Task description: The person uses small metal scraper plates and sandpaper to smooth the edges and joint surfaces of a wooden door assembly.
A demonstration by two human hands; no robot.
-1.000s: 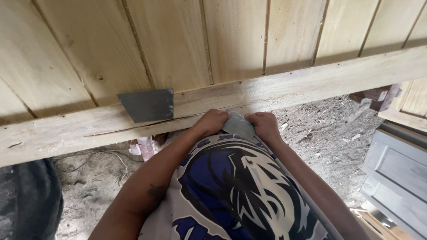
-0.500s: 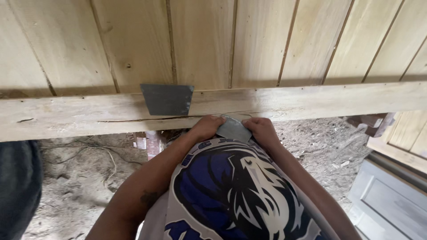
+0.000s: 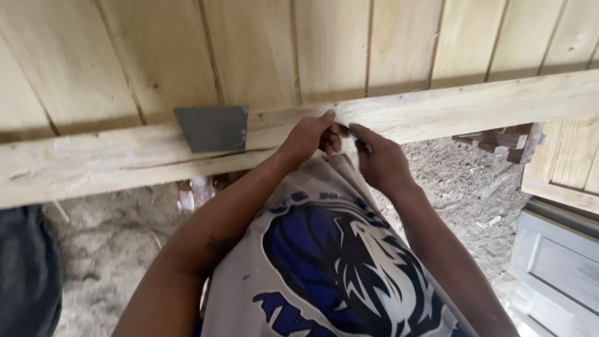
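Both hands pinch a thin grey scraper blade at the wooden rail's edge.
The left hand (image 3: 309,137) and right hand (image 3: 377,159) are clamped on the blade (image 3: 350,133) (mostly hidden) over the rail (image 3: 437,115) — a slip could nick a finger, or drop it to the dirt floor (image 3: 455,181).

No packages, labels, signs or screens anywhere in view — none at all.

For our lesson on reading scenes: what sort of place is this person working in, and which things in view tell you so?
Probably a woodworking yard or open-air carpentry workshop. A panel of pale planks with a cross rail sits over a bare dirt floor, and a grey panelled door lies at the right.
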